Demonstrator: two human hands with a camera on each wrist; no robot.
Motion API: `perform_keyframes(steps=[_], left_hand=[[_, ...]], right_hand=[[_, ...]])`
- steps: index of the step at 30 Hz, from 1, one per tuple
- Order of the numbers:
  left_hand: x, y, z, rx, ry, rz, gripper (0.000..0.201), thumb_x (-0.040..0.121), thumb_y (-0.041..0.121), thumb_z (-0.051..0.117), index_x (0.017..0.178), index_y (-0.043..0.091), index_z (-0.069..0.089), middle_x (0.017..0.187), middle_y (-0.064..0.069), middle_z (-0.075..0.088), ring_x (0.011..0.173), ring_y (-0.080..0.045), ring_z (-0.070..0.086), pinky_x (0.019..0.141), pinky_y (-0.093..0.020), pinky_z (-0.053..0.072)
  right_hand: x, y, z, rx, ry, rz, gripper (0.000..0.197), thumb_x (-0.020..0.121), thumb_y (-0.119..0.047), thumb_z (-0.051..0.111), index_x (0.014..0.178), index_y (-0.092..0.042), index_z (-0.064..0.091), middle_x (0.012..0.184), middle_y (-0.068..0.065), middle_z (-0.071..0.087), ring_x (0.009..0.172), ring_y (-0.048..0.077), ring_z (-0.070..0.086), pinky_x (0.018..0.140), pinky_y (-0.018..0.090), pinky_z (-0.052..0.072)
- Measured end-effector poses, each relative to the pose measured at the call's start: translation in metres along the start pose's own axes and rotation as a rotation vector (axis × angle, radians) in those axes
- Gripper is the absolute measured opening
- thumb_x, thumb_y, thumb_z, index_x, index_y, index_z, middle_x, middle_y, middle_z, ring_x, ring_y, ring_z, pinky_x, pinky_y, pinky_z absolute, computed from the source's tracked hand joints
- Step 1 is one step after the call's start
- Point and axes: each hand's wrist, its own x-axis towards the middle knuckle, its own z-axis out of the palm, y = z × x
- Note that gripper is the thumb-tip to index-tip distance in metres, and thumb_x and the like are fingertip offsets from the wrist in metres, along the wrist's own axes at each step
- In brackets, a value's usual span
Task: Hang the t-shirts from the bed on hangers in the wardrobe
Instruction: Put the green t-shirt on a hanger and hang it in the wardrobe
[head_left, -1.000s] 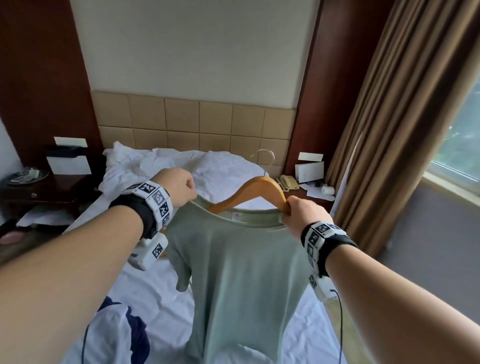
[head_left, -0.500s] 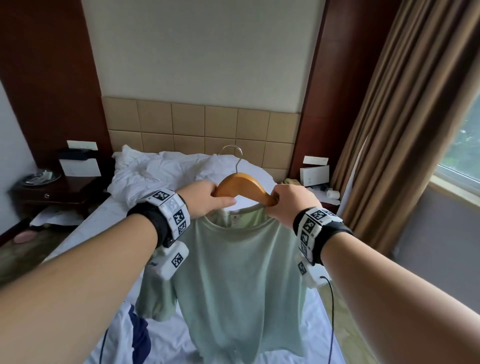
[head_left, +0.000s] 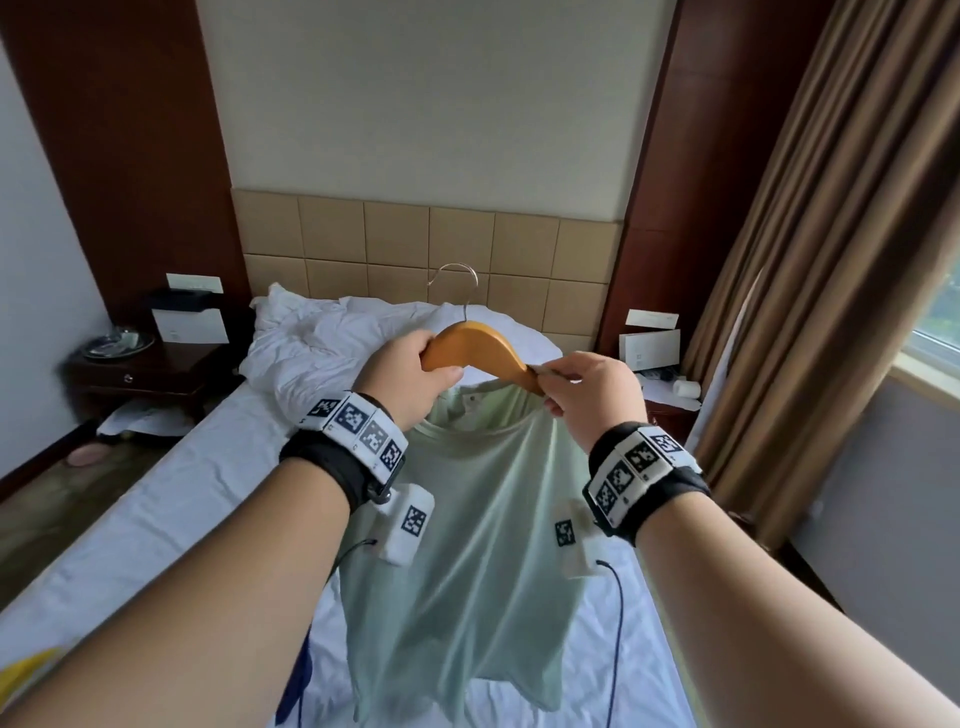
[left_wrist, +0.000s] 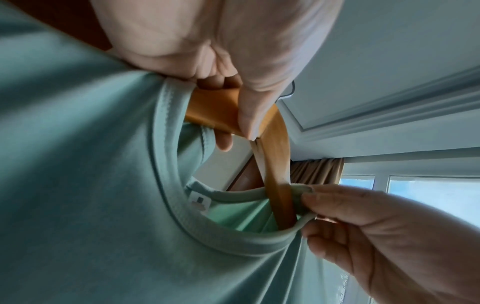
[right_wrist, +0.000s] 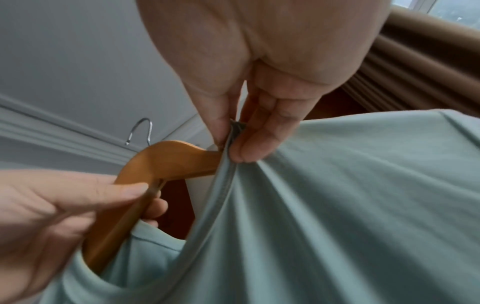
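Above the bed (head_left: 171, 499), left hand (head_left: 410, 374) now grips the hanger (head_left: 480, 345); right hand (head_left: 592, 389) pinches the t-shirt (head_left: 467, 571) collar

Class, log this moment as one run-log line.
left hand grips wooden hanger | right hand pinches collar of green t-shirt | hanger inside neck

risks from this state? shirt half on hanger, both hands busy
1. The right hand only pinches the collar beside the hanger arm; if that grip slips, the collar may spring back off the end.
2. The left hand alone carries the hanger, so a hard tug could tilt it and shed the shirt.
3. The stretched collar may deform.
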Motion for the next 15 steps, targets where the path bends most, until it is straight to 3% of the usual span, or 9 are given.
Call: perform_keyframes(steps=[3,6,8,9,13,15], left_hand=[[-0.003,-0.004,0.0,-0.014,0.059,-0.028,0.013,0.095,0.033,0.069,0.099,0.024,0.06,0.083,0.009,0.062,0.075,-0.008,0.057,0.059,-0.024,0.037],[-0.004,-0.012,-0.006,-0.032,0.105,-0.073,0.021,0.095,0.038,0.068,0.107,0.023,0.061,0.088,0.01,0.062,0.078,-0.005,0.056,0.06,-0.024,0.037],[-0.006,-0.019,-0.013,-0.043,0.129,-0.086,0.022,0.095,0.039,0.068,0.109,0.024,0.06,0.089,0.011,0.063,0.078,-0.005,0.057,0.061,-0.023,0.038],[-0.009,-0.022,-0.017,-0.055,0.14,-0.087,0.021,0.095,0.039,0.069,0.107,0.024,0.061,0.089,0.01,0.064,0.079,-0.005,0.058,0.062,-0.023,0.039],[-0.022,-0.034,-0.023,-0.106,0.159,-0.094,0.02,0.093,0.041,0.071,0.102,0.024,0.065,0.089,0.003,0.069,0.083,-0.016,0.064,0.07,-0.031,0.046],[-0.027,-0.041,-0.024,-0.142,0.146,-0.093,0.023,0.09,0.044,0.072,0.099,0.025,0.065,0.088,0.003,0.07,0.085,-0.018,0.065,0.077,-0.037,0.05]], right_hand=[[-0.012,-0.017,0.007,0.053,0.027,-0.032,0.011,0.09,-0.024,0.071,0.083,-0.029,0.078,0.072,-0.003,0.074,0.072,0.021,0.072,0.079,0.044,0.061],[-0.036,-0.034,0.005,0.189,-0.253,-0.073,0.008,0.093,-0.016,0.075,0.097,-0.014,0.081,0.074,0.004,0.077,0.069,0.026,0.074,0.073,0.04,0.064],[-0.039,-0.036,-0.002,0.2,-0.39,-0.063,0.012,0.094,-0.02,0.075,0.101,-0.012,0.08,0.074,0.006,0.077,0.068,0.026,0.076,0.071,0.039,0.065],[-0.034,-0.031,-0.005,0.206,-0.338,-0.048,0.012,0.096,-0.02,0.072,0.101,-0.013,0.08,0.076,0.005,0.078,0.068,0.026,0.076,0.07,0.039,0.065],[-0.005,-0.002,-0.019,0.219,0.128,0.057,0.02,0.097,-0.008,0.058,0.097,-0.018,0.076,0.094,0.003,0.077,0.06,0.022,0.074,0.057,0.035,0.063],[0.002,0.014,-0.019,0.204,0.178,0.103,0.028,0.096,-0.005,0.053,0.105,-0.021,0.073,0.107,0.002,0.074,0.057,0.023,0.072,0.052,0.031,0.06]])
